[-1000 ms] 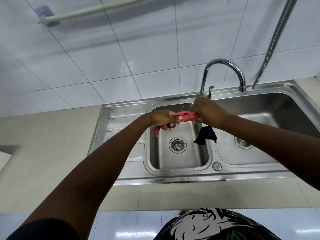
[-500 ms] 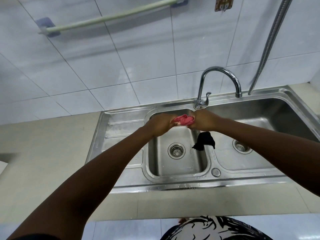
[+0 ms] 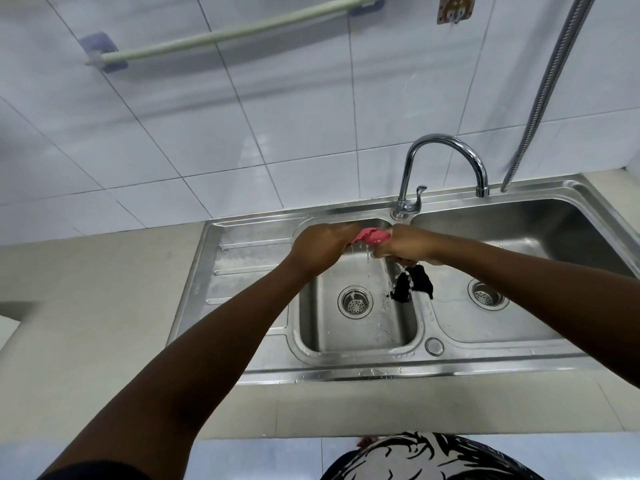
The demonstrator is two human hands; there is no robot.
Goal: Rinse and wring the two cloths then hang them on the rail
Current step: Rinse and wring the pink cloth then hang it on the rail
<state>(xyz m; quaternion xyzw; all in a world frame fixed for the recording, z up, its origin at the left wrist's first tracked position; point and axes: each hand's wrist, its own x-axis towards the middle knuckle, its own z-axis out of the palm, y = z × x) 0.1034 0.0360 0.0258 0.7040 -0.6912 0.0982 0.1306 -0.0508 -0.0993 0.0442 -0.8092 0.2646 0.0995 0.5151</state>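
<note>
A pink cloth [image 3: 370, 235] is bunched and twisted between my left hand [image 3: 320, 244] and my right hand [image 3: 403, 244], both gripping it over the left basin [image 3: 313, 336]. Water runs out of the cloth and falls into that basin. A black cloth [image 3: 414, 287] lies draped over the divider between the two basins, just below my right hand. The pale green rail [image 3: 228, 32] is fixed high on the tiled wall at the upper left, with nothing on it.
A chrome tap [image 3: 440, 168] curves over the right basin [image 3: 519, 327]. A metal hose [image 3: 550, 84] hangs down the wall at the right. A drainboard [image 3: 239, 268] lies left of the basins, with beige counter [image 3: 86, 323] around the steel sink.
My hands have drawn closer together, squeezing the pink cloth into a tight bunch, and water now streams from it. The view has tilted up, showing more of the rail.
</note>
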